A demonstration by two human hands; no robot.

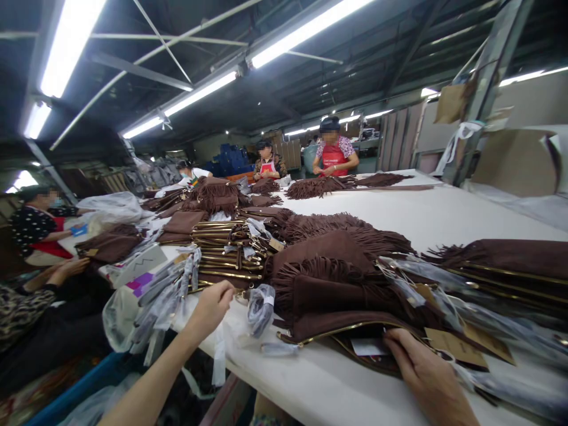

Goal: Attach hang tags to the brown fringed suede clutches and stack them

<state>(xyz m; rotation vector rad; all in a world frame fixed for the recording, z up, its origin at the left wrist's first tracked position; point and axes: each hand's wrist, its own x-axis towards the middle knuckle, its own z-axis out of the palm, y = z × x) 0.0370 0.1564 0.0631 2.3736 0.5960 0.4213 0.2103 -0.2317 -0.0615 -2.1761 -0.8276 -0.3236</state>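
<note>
In front of me a brown fringed bag (pixel 350 302) lies on the white table with its gold zipper (pixel 328 336) undone and its mouth gaping. My right hand (pixel 419 367) grips the edge of that mouth, fingertips partly inside. A small white slip (pixel 367 347) shows in the opening. Closed with its fingers pressed together, my left hand (pixel 217 303) is just left of a gold clasp (pixel 242 294); what the fingers hold is hidden. Beside the clasp sits a coiled strap (pixel 261 309) in clear wrapping. Brown paper tags (pixel 457 345) hang by the right hand.
Stacked brown bags with gold zippers (pixel 228 248) fill the table's left, and more bags (pixel 510 266) lie at right. Plastic-wrapped straps (pixel 171 290) droop over the near edge. Several people work around the table, one in a red apron (pixel 335 158). A blue bin (pixel 84 384) stands below.
</note>
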